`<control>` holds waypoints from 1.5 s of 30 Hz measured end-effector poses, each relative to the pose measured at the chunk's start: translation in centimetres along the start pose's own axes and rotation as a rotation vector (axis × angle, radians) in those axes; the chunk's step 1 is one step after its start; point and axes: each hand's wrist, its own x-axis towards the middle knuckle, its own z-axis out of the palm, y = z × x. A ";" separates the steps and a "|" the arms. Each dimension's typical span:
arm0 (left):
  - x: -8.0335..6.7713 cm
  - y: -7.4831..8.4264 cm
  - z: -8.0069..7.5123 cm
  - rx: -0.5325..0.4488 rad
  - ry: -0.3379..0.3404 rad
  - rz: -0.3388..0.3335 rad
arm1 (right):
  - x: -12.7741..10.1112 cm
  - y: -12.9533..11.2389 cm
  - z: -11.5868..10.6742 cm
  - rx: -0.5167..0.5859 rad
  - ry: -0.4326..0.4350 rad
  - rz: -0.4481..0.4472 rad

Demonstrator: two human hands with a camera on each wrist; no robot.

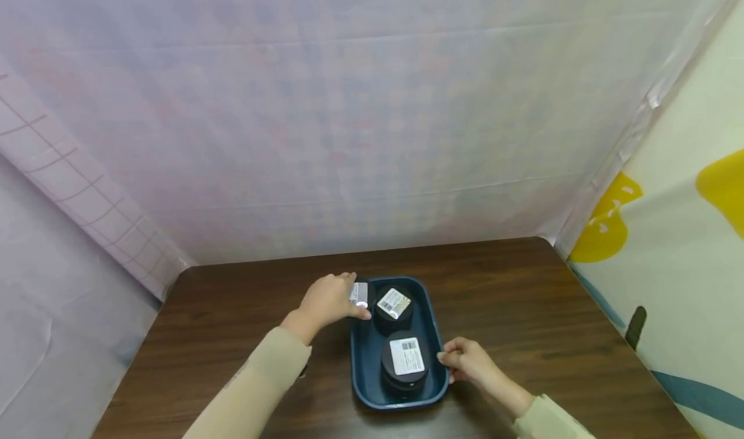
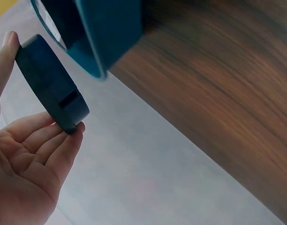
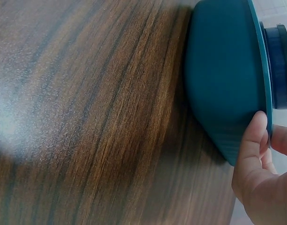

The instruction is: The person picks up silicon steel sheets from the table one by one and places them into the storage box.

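The print on the white labels (image 1: 406, 355) is too small to read. The left hand (image 1: 327, 300) hides most of the round black disc (image 2: 50, 84) it holds.

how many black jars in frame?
3. One jar at the tray's near end, one at its far end, one in the left hand at the tray's far-left corner.

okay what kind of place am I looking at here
Probably a makeshift recording booth rather than a home: a dark wooden table is walled in by hanging plastic sheets, with only a blue tray of black jars on it.
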 end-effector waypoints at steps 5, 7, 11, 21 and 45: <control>1.4 1.4 0.2 0.023 -0.006 0.045 | -0.1 0.0 0.0 -0.007 0.007 0.003; 1.9 1.9 0.4 0.025 -0.014 0.055 | -0.2 0.0 0.0 -0.012 0.010 0.003; 2.3 2.8 0.9 0.021 -0.022 0.076 | -0.3 -0.2 0.2 -0.012 0.006 0.000; 2.6 3.9 2.2 0.015 -0.057 0.100 | -0.7 -0.2 0.7 0.015 -0.027 0.008; 2.7 4.9 2.6 -0.004 -0.096 0.082 | -1.0 -0.3 0.8 -0.004 -0.002 0.024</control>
